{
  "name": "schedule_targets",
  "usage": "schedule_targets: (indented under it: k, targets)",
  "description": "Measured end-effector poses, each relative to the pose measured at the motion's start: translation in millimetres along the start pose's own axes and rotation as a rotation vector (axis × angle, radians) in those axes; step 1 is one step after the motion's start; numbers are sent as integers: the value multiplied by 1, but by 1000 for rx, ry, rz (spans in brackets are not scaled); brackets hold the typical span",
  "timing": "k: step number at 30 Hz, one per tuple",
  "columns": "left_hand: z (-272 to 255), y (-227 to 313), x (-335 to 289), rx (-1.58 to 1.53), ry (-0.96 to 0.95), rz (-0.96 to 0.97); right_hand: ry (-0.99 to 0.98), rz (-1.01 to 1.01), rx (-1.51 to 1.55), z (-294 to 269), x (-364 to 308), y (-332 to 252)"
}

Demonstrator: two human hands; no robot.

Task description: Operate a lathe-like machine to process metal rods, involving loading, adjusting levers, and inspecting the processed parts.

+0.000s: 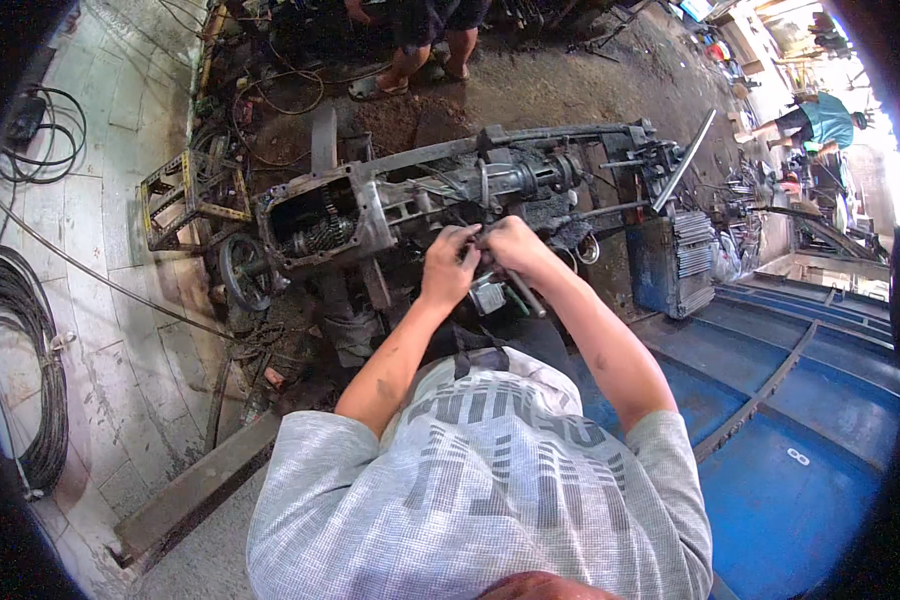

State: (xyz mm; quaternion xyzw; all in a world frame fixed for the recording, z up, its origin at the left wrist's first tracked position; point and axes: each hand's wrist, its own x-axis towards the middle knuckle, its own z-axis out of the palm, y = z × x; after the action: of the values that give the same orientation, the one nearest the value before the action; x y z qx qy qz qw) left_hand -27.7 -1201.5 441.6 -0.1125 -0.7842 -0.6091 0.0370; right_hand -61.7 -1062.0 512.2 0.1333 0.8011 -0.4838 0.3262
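Though what the half-curled left hand [448,264] and right hand [513,246] grip cannot be told, drivetrain [510,180] right of gearbox casing [373,216]: likely heavy, rigid, slippery; best held by frame rail [425,152].

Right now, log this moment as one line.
left hand: curled, hold unclear | right hand: beside left hand, hold unclear | gearbox housing: open, gears visible | dark wheel: left of housing

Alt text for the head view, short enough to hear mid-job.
A person's left hand and right hand are close together at a dark, greasy machine assembly; whatever their fingers hold is unclear. An open-topped housing at its left end shows gears inside. Coiled cable lies far left; blue metal panels fill the lower right.
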Motion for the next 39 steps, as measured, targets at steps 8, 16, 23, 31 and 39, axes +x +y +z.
schedule_targets:
  k: [8, 16, 23, 31, 39]
  targets:
    - [30, 30, -29, 81, 142, -301, -198, -116, 186, -32, -20, 57]
    - [127, 65, -72, 22, 716, -414, 525, -740, -462, -284, 28, 111]
    - [233, -41, -139, -240, 1053, -949, 630, -540, -941, -413, 73, 169]
    - [295, -103, -178, -480, 1071, -1256, 596, -499, -938, -400, 72, 165]
    - [283, -107, -170, -470, 888, -1294, 708, -659, -857, -403, 74, 171]
